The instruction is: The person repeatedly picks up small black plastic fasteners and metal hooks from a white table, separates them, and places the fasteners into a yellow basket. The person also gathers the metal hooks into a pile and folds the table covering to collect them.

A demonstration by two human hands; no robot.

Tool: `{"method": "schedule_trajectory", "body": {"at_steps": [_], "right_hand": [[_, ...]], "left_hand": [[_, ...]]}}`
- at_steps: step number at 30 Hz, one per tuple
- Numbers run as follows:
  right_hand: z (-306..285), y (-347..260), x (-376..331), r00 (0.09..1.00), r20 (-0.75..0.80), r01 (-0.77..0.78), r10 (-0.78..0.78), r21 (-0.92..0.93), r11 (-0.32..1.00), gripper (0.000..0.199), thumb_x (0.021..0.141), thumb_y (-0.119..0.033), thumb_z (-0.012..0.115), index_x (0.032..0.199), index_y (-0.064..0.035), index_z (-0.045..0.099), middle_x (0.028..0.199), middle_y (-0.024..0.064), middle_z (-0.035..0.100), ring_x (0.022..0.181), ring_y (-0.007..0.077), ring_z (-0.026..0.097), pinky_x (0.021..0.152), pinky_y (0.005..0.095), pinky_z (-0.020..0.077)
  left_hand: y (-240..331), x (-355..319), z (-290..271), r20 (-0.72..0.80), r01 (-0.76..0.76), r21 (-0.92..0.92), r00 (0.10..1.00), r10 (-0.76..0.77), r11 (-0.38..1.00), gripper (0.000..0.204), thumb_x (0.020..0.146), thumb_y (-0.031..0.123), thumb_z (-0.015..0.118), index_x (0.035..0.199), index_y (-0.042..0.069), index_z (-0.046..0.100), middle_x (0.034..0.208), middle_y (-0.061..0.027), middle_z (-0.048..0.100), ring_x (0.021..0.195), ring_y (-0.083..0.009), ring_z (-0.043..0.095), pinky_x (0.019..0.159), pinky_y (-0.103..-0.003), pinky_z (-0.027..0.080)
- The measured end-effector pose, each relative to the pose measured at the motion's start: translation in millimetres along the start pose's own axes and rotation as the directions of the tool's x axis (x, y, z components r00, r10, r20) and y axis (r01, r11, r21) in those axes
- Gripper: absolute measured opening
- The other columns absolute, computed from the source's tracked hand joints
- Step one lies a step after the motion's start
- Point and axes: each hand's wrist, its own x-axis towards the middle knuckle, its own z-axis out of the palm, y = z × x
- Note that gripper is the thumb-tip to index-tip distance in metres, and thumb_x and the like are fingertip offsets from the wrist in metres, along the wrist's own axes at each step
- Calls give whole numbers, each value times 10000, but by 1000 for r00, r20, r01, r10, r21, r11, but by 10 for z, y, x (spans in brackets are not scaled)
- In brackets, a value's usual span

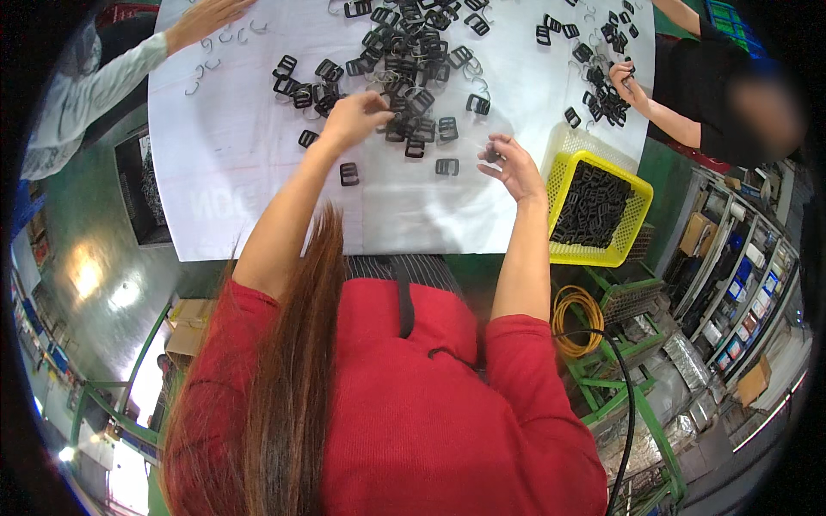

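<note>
A heap of black plastic slotted buckles (404, 64) lies across the white-covered table (258, 198), with thin pale curved pieces among them. At the heap's near left side, my left hand (353, 122) has its thumb and fingers pinched together at the buckles; what is between the fingertips is too small to make out. Farther right, just above the cover, my right hand (518, 172) holds a small dark piece, seemingly a black buckle (492, 155), between thumb and fingers. Single buckles lie in front of the heap, between my arms.
A yellow basket (641, 219) full of black pieces stands at the table's right near corner. One co-worker's arm (142, 64) reaches in from the left. On the right, another person's hand (626, 84) is over a smaller buckle pile (602, 103). Pale curved pieces (225, 37) lie far left.
</note>
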Motion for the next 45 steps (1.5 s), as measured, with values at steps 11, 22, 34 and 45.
{"method": "schedule_trajectory", "body": {"at_steps": [11,22,34,45], "right_hand": [[724,233,370,958,-145,75,-248,-708,703,278,691,-185,716,890,-25,608,875,140,644,800,258,621,698,375,470],[132,512,-58,954,-118,135,-274,-649,749,345,665,-94,737,980,-44,605,737,75,624,585,136,578,548,270,468],[244,709,-19,862,-293,29,-413,-786,618,377,656,-202,763,967,-45,619,706,68,587,662,167,551,630,289,456],[465,671,-31,864,-59,69,-500,-970,235,355,664,-260,740,921,-99,556,807,130,649,786,324,630,671,413,482]], "left_hand": [[2,-1,122,-122,163,-10,979,-163,987,327,744,374,685,783,53,633,776,-75,647,815,-207,640,648,-308,477],[53,-91,115,313,344,-420,924,-221,840,196,792,281,669,816,104,590,741,27,554,647,-87,520,539,-238,388],[199,-157,-99,504,361,-755,854,132,547,298,835,137,554,1115,72,479,1084,-121,561,1022,-277,577,756,-351,537],[517,482,875,13,-323,570,923,386,755,331,760,217,639,1052,115,520,967,-99,547,847,-313,567,744,-405,476]]}}
